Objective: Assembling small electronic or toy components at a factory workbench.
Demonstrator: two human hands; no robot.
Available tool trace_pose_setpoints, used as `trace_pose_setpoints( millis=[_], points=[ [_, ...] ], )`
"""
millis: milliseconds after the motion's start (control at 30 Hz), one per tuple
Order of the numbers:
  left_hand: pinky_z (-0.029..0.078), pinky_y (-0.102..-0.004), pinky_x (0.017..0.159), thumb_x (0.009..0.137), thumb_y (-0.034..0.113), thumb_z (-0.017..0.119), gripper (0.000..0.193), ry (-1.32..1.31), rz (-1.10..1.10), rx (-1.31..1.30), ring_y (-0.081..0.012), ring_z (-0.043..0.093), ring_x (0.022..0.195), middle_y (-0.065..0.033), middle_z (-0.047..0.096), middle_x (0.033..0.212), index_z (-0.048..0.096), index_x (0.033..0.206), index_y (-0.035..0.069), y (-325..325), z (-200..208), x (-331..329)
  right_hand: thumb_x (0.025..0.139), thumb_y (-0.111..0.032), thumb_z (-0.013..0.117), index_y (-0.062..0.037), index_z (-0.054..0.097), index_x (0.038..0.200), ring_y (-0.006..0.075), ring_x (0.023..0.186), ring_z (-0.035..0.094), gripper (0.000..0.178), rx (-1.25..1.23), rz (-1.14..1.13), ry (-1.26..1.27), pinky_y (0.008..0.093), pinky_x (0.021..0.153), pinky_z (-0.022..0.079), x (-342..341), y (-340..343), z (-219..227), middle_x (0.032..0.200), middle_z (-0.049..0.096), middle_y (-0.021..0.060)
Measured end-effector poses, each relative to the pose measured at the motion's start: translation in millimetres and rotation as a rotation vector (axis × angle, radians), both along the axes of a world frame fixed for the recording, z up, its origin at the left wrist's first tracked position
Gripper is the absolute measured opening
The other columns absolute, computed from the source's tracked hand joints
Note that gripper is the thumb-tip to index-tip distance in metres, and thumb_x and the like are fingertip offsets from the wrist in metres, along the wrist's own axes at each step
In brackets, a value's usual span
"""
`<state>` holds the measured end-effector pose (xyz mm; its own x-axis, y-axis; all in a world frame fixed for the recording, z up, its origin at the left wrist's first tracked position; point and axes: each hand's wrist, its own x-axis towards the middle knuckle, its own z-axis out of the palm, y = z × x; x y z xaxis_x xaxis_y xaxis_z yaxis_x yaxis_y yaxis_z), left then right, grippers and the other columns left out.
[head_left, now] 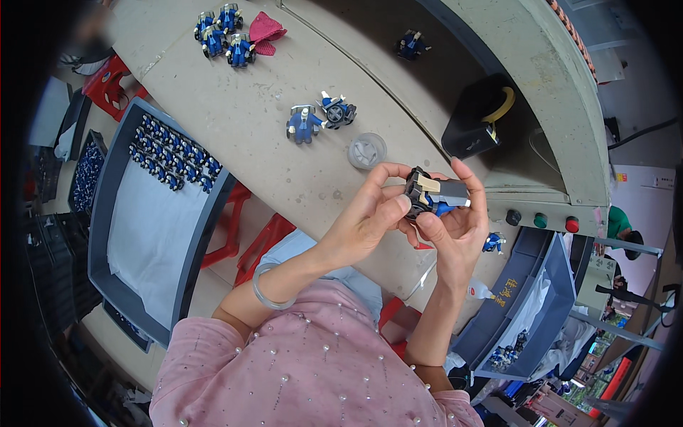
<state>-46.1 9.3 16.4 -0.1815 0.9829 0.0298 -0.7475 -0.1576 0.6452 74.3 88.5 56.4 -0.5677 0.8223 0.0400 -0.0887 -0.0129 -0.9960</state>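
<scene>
In front of my chest I hold a small toy figure in both hands. It has blue clothing, cream parts, a grey panel and black wheels on one side. My left hand grips the wheel end with thumb and fingers. My right hand wraps the other end, thumb from below and a finger raised along the far side. Beyond my hands on the bench stand an upright blue wheeled figure and another tipped figure. Beside them is a clear round cup with pale contents.
Several wheeled figures and a crimson cloth lie at the far left. A grey tray holds rows of figures. At right are a machine housing, a black container, buttons, a bottle and a grey bin.
</scene>
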Motion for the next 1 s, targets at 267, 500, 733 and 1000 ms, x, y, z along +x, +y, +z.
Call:
trace_pose_setpoints(
  millis=[267,500,733,1000],
  points=[
    [0.049,-0.0278,0.081,0.087,0.016,0.065,0.047,0.200,0.014,-0.034,-0.0132,0.056,0.095,-0.0107,0.048,0.115,0.035,0.119,-0.001,0.6,-3.0,-3.8,0.067,-0.009,0.083,0.0044,0.037,0.132,0.0192,0.100,0.059,0.081,0.006,0.023,0.011,0.0305,0.089,0.048,3.8,3.5,5.2,0.110,0.058,0.0138],
    [0.047,-0.0249,0.074,0.082,0.027,0.071,0.050,0.266,0.192,-0.012,-0.0107,0.057,0.089,-0.0088,0.049,0.106,0.039,0.110,0.000,1.5,-7.7,-1.1,0.070,-0.005,0.079,0.0062,0.041,0.129,0.0180,0.104,0.056,0.071,-0.142,0.005,0.059,0.0296,0.091,0.046,2.3,1.1,6.4,0.113,0.053,0.0138],
    [0.048,-0.0252,0.075,0.080,0.034,0.072,0.056,0.265,0.219,-0.041,-0.0119,0.059,0.090,-0.0082,0.054,0.100,0.040,0.109,0.000,-0.5,-7.0,-0.4,0.069,0.003,0.074,0.0089,0.043,0.127,0.0175,0.103,0.056,0.066,-0.061,0.030,0.039,0.0299,0.092,0.045,2.8,6.4,3.1,0.109,0.055,0.0128],
    [0.048,-0.0258,0.079,0.081,0.026,0.071,0.050,0.239,0.202,-0.025,-0.0126,0.057,0.094,-0.0089,0.051,0.105,0.039,0.110,0.000,1.2,-7.1,-1.0,0.068,0.004,0.074,0.0088,0.047,0.124,0.0169,0.102,0.056,0.062,-0.087,0.016,0.023,0.0307,0.092,0.045,2.6,6.2,4.5,0.110,0.056,0.0131]
  ],
)
